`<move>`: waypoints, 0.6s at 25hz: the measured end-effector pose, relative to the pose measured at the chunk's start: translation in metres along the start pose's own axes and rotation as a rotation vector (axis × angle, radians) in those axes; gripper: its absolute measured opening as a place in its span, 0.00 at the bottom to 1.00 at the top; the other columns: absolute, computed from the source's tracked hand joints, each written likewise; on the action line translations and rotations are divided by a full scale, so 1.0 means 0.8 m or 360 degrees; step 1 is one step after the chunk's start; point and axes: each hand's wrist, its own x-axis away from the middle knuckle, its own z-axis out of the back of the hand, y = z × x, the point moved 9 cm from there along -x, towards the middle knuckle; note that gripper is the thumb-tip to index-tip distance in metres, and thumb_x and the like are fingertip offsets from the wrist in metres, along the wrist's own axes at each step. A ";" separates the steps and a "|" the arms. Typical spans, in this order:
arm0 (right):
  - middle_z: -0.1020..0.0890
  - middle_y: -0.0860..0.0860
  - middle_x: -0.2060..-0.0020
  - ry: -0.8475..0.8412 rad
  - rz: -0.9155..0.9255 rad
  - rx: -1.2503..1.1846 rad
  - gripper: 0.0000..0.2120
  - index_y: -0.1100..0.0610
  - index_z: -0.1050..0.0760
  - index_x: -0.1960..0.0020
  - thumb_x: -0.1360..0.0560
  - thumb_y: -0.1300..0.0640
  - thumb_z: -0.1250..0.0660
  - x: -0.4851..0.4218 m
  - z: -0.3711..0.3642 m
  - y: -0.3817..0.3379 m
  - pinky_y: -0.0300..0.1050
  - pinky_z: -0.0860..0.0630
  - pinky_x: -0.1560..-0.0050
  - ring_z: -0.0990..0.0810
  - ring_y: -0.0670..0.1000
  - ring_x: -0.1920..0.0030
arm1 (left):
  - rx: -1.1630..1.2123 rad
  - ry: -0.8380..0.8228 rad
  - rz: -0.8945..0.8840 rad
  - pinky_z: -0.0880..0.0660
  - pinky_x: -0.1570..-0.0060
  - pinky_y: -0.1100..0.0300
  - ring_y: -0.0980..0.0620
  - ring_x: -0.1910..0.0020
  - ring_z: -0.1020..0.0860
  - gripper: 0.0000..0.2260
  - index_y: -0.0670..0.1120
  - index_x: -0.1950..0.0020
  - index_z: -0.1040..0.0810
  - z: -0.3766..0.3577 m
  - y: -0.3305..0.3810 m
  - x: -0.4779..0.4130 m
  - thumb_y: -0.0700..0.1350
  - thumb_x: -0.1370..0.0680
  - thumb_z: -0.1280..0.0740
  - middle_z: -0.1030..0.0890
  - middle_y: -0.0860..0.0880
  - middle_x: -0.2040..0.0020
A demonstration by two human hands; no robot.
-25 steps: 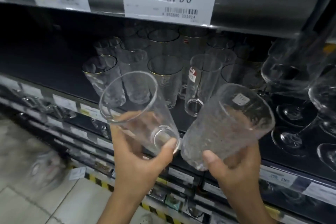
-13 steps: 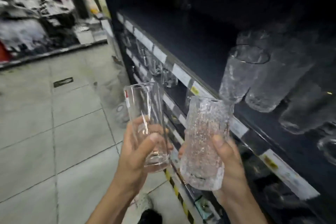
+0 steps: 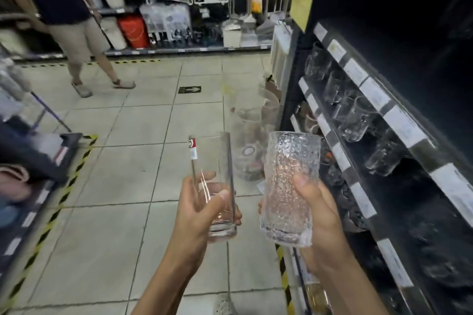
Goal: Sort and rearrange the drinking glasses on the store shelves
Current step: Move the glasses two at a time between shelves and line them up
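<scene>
While the view has swung from the shelf toward the tiled aisle floor point(image 3: 115, 174), where a walking person point(image 3: 76, 20) now shows, both hands keep their hold. The left hand point(image 3: 202, 210) curls round the lower half of a tall smooth clear glass with a red-and-white sticker point(image 3: 212, 161). The right hand point(image 3: 320, 212) wraps a clear hammered-texture tumbler point(image 3: 289, 174). Both are upright, side by side, not touching. To the right, the dark shelf unit point(image 3: 399, 120) carries rows of clear textured glasses point(image 3: 355, 120).

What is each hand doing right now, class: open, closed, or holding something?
Left hand: grip closed round the smooth straight glass with a red label.
Right hand: grip closed round the textured glass.
</scene>
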 end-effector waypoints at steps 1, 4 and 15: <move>0.18 0.55 0.39 -0.0014 0.0001 0.0022 0.41 0.52 0.22 0.34 0.44 0.36 0.20 -0.026 -0.013 0.002 0.67 0.31 0.31 0.22 0.61 0.35 | -0.0002 0.0024 0.0002 0.22 0.68 0.51 0.39 0.68 0.19 0.16 0.57 0.49 0.23 0.012 0.004 -0.024 0.51 0.35 0.24 0.19 0.40 0.54; 0.19 0.57 0.37 0.0012 -0.0049 0.0040 0.50 0.52 0.24 0.32 0.49 0.32 0.19 -0.081 -0.037 0.004 0.68 0.31 0.31 0.23 0.63 0.34 | -0.0034 0.0021 0.0033 0.23 0.70 0.53 0.39 0.68 0.19 0.17 0.57 0.48 0.24 0.028 0.014 -0.080 0.52 0.34 0.24 0.19 0.40 0.53; 0.21 0.53 0.34 0.0041 -0.0028 0.0069 0.49 0.48 0.26 0.30 0.46 0.30 0.21 -0.356 -0.063 -0.021 0.67 0.32 0.31 0.25 0.58 0.32 | -0.0118 -0.0035 0.0025 0.21 0.65 0.49 0.39 0.66 0.18 0.16 0.59 0.48 0.25 0.003 0.017 -0.356 0.53 0.33 0.24 0.17 0.42 0.55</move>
